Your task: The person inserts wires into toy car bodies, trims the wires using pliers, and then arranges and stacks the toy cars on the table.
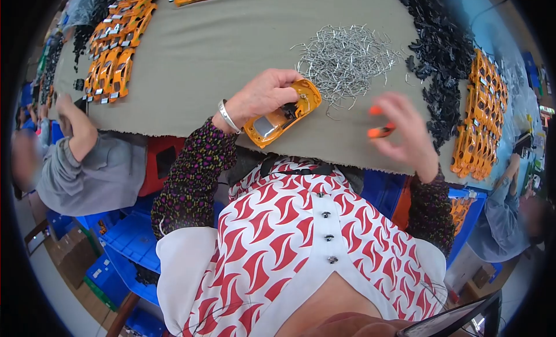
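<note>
An orange toy car body [267, 127], its hollow inside facing up with black parts in it, is held by my left hand [265, 96] near the table's front edge. My right hand [405, 128] is raised over the cloth to the right, blurred by motion, with orange covers on two fingertips. Its thumb and fingers are apart, and nothing shows between them. Between and beyond my hands lies a pile of bent silver metal wires [341, 62].
Black plastic parts [443, 64] lie heaped at the right, beside rows of orange car bodies [478, 122]. More orange bodies [119, 47] stand at the far left. A co-worker [92, 169] sits at the left, another [501, 221] at the right. Blue crates [130, 238] are below the table.
</note>
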Demonstrator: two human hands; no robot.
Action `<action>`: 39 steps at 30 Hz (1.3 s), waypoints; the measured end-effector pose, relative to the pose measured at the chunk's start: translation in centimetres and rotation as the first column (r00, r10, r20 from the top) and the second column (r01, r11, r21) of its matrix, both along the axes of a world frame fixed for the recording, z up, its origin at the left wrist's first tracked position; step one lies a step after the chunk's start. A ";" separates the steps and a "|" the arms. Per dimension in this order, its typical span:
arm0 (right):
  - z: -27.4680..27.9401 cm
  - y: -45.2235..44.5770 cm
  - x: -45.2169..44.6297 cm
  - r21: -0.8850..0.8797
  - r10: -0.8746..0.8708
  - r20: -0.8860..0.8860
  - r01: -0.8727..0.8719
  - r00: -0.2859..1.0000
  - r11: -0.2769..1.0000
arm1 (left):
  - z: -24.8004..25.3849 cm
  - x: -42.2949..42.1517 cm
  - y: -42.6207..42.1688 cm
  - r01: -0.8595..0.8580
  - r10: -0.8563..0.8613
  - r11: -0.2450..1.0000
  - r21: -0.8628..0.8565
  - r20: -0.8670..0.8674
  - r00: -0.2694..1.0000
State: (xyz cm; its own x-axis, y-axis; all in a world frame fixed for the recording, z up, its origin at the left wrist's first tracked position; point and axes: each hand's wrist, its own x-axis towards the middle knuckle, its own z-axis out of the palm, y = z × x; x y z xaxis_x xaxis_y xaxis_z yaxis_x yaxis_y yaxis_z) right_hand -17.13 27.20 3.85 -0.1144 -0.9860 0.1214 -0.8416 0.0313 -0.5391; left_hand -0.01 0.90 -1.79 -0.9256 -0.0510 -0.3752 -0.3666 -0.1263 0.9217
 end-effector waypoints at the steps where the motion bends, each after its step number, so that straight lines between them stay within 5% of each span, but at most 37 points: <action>1: 0.8 0.1 -0.1 -0.100 -0.100 0.180 0.119 0.979 0.988 | -0.1 -0.1 -0.1 -0.004 0.004 1.000 0.001 0.003 1.000; 3: 1.5 -0.7 -0.5 -0.307 -0.064 0.629 0.323 0.775 0.895 | -0.2 -0.2 -0.1 0.010 -0.009 0.999 0.032 -0.018 1.000; 4: 1.7 -1.3 -0.8 -0.304 -0.063 0.633 0.323 0.772 0.896 | -0.1 -0.2 -0.1 0.017 -0.016 0.999 0.048 -0.027 1.000; 6: 1.4 -2.9 -1.6 -0.496 0.372 0.864 0.447 0.339 0.744 | 0.3 -0.2 -0.1 0.029 -0.029 0.999 0.045 -0.007 1.000; 7: 1.1 -3.8 -1.5 -0.508 0.379 0.857 0.441 0.350 0.740 | 0.6 -0.1 0.0 0.044 -0.044 0.998 0.037 -0.001 0.999; 10: 0.3 -7.7 -0.8 -0.642 0.665 0.744 0.203 -0.068 0.739 | 0.6 -0.5 0.1 0.074 -0.076 0.996 0.050 0.037 0.996; 13: -1.3 -10.8 -0.4 -0.622 0.629 0.763 0.097 -0.151 0.777 | 0.4 -0.5 -0.7 0.103 -0.109 0.991 0.081 0.071 0.991; 22: -2.8 -13.1 -0.2 -0.636 0.628 0.772 -0.090 -0.102 0.767 | 0.6 -0.2 -0.5 0.107 -0.108 0.994 0.030 0.013 0.994; 26: -1.5 -11.5 3.0 -0.552 0.549 0.834 0.122 0.058 0.825 | 0.3 -0.1 -0.2 0.068 -0.068 0.998 0.017 0.029 0.997; 28: -0.9 -10.5 6.0 -0.501 0.393 0.862 0.416 0.320 0.759 | -0.2 -0.2 0.1 0.020 -0.022 0.999 0.050 0.028 0.999; 32: -1.3 -10.0 9.5 -0.572 0.295 0.796 0.501 0.528 0.649 | -0.2 -0.2 0.7 -0.080 0.080 0.995 -0.052 -0.005 0.997; 39: -1.4 -9.0 7.5 -0.583 0.380 0.775 0.339 0.506 0.738 | 0.2 -0.3 0.8 0.016 -0.013 0.986 -0.167 0.019 1.000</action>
State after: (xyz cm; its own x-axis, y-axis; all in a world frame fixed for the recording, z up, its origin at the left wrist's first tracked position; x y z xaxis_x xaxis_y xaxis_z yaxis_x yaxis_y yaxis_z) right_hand -9.66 18.18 2.40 -0.4882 -0.7037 0.5162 0.0126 -0.5971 -0.8021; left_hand -0.27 1.67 -1.60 -0.9200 -0.1011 -0.3787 -0.3837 0.0344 0.9228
